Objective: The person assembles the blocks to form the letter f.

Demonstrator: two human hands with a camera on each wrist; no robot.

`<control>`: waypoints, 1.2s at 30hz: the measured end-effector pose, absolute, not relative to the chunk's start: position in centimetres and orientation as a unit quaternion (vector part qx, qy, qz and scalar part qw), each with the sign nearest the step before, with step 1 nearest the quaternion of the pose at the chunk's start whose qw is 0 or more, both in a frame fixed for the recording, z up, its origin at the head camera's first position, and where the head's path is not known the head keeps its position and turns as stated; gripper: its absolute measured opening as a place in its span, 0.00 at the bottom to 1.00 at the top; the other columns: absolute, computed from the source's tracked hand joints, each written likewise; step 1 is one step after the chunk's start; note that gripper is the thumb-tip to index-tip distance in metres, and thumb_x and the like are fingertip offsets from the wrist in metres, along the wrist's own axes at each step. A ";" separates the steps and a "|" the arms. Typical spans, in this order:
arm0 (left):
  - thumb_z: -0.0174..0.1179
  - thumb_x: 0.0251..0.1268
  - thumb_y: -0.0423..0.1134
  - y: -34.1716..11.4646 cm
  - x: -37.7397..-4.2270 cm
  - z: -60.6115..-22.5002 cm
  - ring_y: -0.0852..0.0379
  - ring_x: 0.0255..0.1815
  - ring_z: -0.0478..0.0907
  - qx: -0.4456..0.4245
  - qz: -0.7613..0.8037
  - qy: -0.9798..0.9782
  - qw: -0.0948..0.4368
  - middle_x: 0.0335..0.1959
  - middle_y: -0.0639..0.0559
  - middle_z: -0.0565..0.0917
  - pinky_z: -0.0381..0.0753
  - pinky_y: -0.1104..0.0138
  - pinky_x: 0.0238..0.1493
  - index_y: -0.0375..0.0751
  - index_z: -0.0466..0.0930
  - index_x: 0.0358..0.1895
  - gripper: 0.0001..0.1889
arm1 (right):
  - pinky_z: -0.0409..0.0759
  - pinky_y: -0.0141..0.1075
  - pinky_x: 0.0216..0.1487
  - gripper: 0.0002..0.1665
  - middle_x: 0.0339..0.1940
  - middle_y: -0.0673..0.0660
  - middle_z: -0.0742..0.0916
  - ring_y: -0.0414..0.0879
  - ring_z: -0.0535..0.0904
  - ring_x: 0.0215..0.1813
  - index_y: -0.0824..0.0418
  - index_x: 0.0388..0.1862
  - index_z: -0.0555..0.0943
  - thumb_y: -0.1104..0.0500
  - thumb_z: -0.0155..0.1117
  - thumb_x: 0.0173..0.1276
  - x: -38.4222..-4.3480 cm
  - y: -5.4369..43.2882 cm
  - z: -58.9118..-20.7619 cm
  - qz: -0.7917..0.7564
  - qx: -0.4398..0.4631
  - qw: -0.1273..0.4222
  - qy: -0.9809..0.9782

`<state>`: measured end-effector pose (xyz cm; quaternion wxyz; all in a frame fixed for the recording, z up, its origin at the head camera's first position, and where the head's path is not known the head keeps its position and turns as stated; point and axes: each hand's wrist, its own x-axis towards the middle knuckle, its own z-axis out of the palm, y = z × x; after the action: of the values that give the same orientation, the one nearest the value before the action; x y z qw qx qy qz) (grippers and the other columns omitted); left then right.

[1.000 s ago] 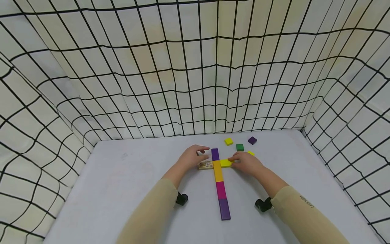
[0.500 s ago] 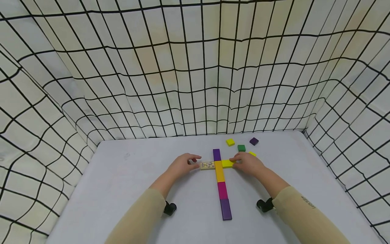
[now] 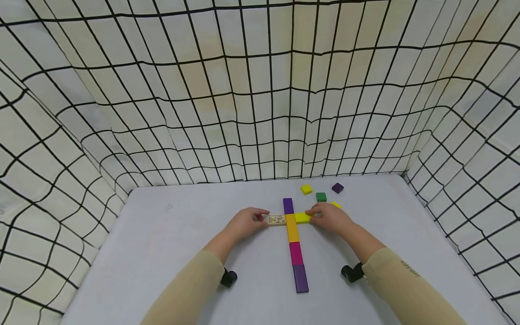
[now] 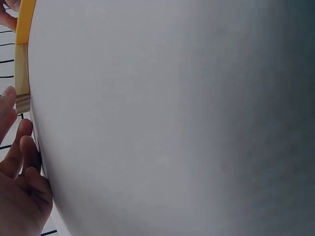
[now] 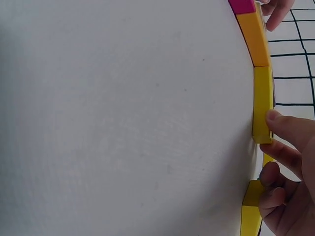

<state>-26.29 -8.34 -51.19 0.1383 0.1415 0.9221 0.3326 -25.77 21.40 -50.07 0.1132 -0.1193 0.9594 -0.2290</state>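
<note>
Flat blocks form a cross on the white table. Its upright runs from a purple block through an orange block and a magenta block to another purple block. The left arm is a wooden block with a printed face; the right arm is a yellow block. My left hand is at the printed block's outer end, its fingertips around that end and not gripping it. My right hand pinches the outer end of the yellow block between thumb and finger.
Beyond my right hand lie loose pieces: a yellow block, a green block, a dark purple block and another yellow block, partly hidden by the hand. Black netting over white cloth walls in the table.
My left hand has drawn back leftward from above the printed block, then come slightly in again at its outer end. My right hand has stayed on the yellow block.
</note>
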 end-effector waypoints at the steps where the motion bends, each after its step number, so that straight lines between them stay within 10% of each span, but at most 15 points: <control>1: 0.68 0.63 0.45 -8.3 -26.3 -51.2 0.56 0.41 0.73 0.141 0.330 0.923 0.137 0.40 0.59 0.80 0.73 0.58 0.50 0.55 0.83 0.60 0.21 | 0.72 0.51 0.63 0.18 0.56 0.54 0.84 0.53 0.77 0.61 0.52 0.58 0.85 0.54 0.67 0.69 -25.8 21.4 -50.1 -0.229 -0.121 0.112 0.959; 36: 0.66 0.64 0.46 -8.1 -26.1 -50.3 0.54 0.41 0.72 0.130 0.320 0.925 0.158 0.38 0.56 0.79 0.73 0.60 0.47 0.54 0.84 0.57 0.17 | 0.66 0.56 0.67 0.23 0.67 0.58 0.77 0.60 0.67 0.72 0.50 0.63 0.80 0.51 0.65 0.69 -25.2 21.5 -49.4 -0.226 -0.138 0.082 0.961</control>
<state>-26.14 -8.10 -50.28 0.1579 0.1300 0.9251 0.3200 -25.22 21.48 -49.39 0.0824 -0.1377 0.9608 -0.2261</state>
